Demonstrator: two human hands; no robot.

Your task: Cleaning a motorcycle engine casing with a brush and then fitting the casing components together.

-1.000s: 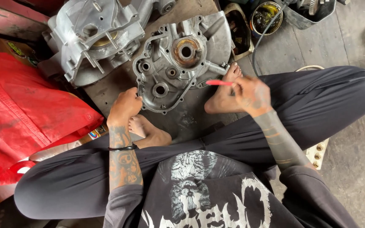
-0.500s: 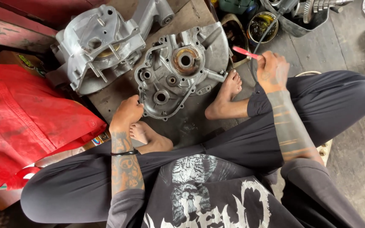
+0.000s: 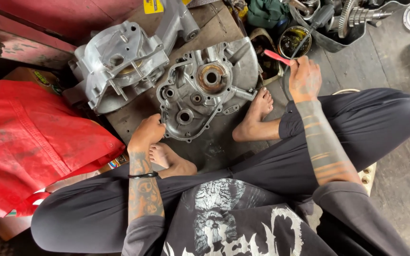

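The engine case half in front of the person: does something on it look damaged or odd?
The engine case half has brown rust around its central bearing hole, while the rest is grey metal. The left hand rests on its edge. No crack or break shows.

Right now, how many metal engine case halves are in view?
2. One grey case half lies before the person, left hand on its edge. The second case half lies beside it, upper left.

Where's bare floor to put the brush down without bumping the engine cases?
Open floor lies right of the raised knee, and a strip lies between the near engine case and the feet. Crowded: above the right hand with its red-handled brush, around the tin and gear tray. Left hand grips the case edge.
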